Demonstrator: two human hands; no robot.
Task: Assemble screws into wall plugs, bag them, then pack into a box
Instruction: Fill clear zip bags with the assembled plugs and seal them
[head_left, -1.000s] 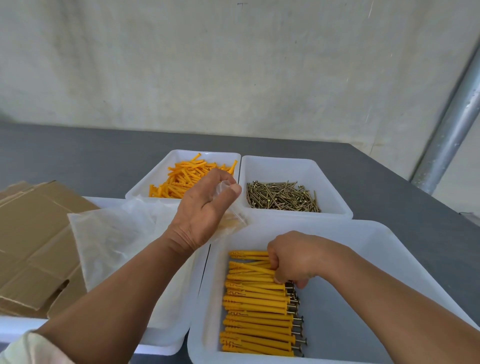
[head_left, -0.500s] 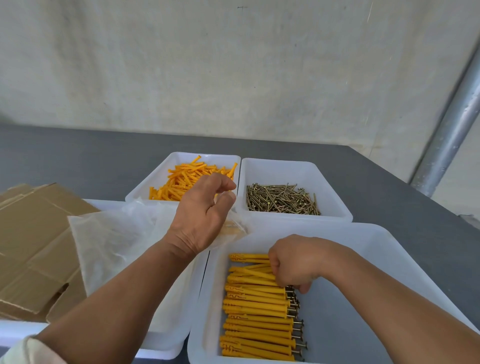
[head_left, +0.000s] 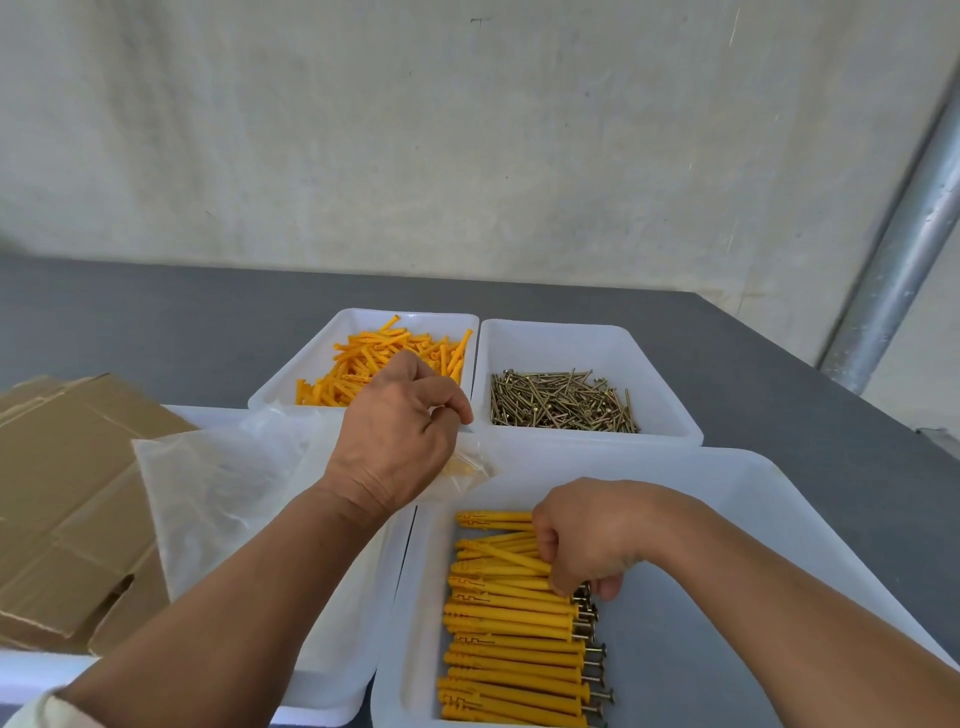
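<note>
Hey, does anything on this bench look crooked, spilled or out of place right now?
One yellow plug lies slanted across the otherwise parallel row of assembled plugs in the near tray, its end in the right hand. The left hand pinches a clear bag. Nothing looks spilled outside the trays.

Workshop: loose screws (head_left: 563, 402), wall plugs (head_left: 374, 358)

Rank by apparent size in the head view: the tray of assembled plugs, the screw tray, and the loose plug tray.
1. tray of assembled plugs: clearly largest, though nearest the camera.
2. screw tray and loose plug tray: look alike, so unranked.
</note>
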